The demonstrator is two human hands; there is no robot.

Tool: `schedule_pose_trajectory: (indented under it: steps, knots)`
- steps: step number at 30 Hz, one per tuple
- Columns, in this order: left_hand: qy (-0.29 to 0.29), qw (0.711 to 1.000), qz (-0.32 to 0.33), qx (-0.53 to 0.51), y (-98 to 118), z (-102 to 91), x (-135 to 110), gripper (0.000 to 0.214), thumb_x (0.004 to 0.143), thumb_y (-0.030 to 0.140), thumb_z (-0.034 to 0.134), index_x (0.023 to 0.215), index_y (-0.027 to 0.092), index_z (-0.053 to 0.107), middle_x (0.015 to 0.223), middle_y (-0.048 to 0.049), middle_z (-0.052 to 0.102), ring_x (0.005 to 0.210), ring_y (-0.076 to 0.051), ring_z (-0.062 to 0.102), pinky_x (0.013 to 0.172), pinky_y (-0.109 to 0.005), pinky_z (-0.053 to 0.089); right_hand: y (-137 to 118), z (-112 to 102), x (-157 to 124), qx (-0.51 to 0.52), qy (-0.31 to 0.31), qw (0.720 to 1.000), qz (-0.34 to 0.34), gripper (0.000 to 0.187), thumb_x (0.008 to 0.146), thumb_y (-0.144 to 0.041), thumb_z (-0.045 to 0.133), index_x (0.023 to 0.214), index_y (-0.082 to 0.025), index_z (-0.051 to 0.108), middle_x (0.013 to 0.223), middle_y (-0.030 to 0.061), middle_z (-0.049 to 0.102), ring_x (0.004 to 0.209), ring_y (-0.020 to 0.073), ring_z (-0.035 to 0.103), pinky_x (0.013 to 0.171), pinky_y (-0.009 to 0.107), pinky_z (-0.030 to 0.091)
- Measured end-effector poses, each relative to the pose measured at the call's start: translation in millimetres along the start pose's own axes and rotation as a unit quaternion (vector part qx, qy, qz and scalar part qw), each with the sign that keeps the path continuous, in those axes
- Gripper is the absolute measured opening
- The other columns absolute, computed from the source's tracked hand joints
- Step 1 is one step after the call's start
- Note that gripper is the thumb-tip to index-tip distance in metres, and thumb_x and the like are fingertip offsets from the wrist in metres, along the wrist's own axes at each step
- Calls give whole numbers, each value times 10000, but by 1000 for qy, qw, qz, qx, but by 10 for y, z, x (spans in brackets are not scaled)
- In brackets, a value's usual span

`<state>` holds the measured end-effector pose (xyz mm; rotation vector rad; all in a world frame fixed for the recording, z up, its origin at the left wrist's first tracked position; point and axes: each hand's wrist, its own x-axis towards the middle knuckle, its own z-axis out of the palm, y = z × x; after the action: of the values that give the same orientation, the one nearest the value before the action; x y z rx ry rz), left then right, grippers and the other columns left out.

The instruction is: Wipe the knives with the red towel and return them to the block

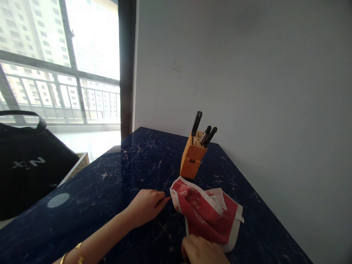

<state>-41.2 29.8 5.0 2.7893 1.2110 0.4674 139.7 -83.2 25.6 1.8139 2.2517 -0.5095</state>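
A crumpled red cloth with white edging lies on the dark blue marbled table. My left hand rests on the table just left of the cloth, its fingers stretched toward the cloth's left corner, holding nothing. At the bottom edge of the view, my right hand lies on the cloth's near edge; its fingers are curled and partly cut off by the frame. A wooden knife block with three black-handled knives stands just behind the cloth.
A white wall runs along the table's right side and back. A black bag stands off the table's left edge, beside a perforated box. A large window with a railing fills the upper left.
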Motion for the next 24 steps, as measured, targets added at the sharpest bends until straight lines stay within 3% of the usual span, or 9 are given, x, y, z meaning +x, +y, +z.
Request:
schedule_pose_trajectory:
  steps: [3, 6, 10, 14, 19, 24]
  knots:
    - [-3, 1000, 2, -6, 14, 22, -3, 405, 906, 372, 277, 678, 199, 565, 638, -11, 633, 594, -151, 597, 524, -241, 297, 74, 140, 110, -30, 82, 996, 5, 446, 738, -89, 445, 1176, -157, 495, 1047, 118, 607, 944, 253, 585, 697, 289, 452]
    - [-2, 1000, -4, -14, 8, 29, -7, 414, 907, 380, 270, 677, 200, 564, 640, -12, 636, 604, -154, 601, 527, -241, 299, 72, 112, 202, -52, 153, 987, 5, 613, 728, -26, 391, 1319, -179, 337, 1041, 119, 602, 914, 238, 598, 723, 299, 458]
    - [-1, 1000, -8, -15, -4, -9, -10, 421, 909, 383, 265, 674, 199, 562, 635, -12, 636, 596, -154, 600, 520, -242, 290, 53, 20, 310, -76, 155, 983, 55, 846, 634, 44, 425, 1389, -221, 150, 944, 93, 625, 830, 242, 625, 677, 311, 474]
    - [2, 1000, -4, -10, 0, -40, -14, 439, 911, 392, 255, 654, 195, 553, 615, -9, 624, 574, -149, 592, 510, -244, 280, 166, -19, 405, -80, 154, 981, 87, 798, 651, 51, 391, 1386, -173, 178, 1004, 122, 615, 870, 245, 618, 715, 320, 477]
    - [-6, 1000, 2, -16, 1, -1, -15, 441, 913, 398, 243, 669, 198, 551, 616, -6, 616, 574, -146, 586, 515, -241, 293, 489, -57, 484, -66, 141, 978, 141, 776, 661, 52, 371, 1386, -129, 162, 1031, 152, 603, 878, 238, 619, 703, 306, 474]
    - [-11, 999, -3, -32, 6, 1, -7, 431, 912, 390, 250, 679, 194, 555, 634, -10, 601, 600, -145, 576, 542, -240, 325, 913, -45, 633, -67, 194, 966, 157, 744, 672, 48, 378, 1371, -107, 174, 1002, 154, 602, 823, 209, 627, 675, 277, 457]
